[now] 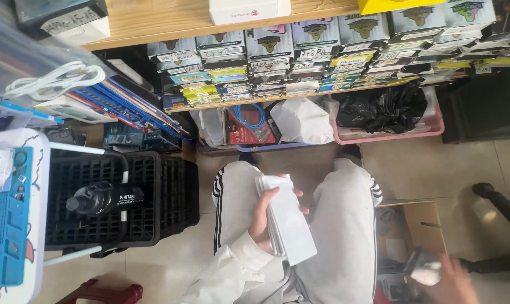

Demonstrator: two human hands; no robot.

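Knees in pale grey trousers with dark side stripes [345,225] fill the near middle, and over our lap the left hand [262,217] is wrapped around a stack of flat white boxes [286,217], fingers curled round its left edge with the fingertips showing on the far side, so the stack stands tilted between our thighs. Low at the right edge our right hand [449,278] is blurred; it seems folded around a small dark and white thing [423,267], though we cannot tell the grip surely. That hand sits just over an open cardboard box [418,217] on the tiled floor [429,166], touching our right leg. To our left a black plastic crate [153,197] holds a black bottle-shaped can [100,198] lying on its side, and beside it a white table edge carries a blue work mat [7,225]. Farther out, under the shelf, we see a pink tray [396,136] with a black plastic bag [384,107], a crumpled white bag [303,119] and a coil of blue cable [252,118] on a red pack. Beyond these a wooden shelf [153,22] bears rows of small stacked boxes [322,50], with white cables [58,79] coiled on a clear bin at far left.
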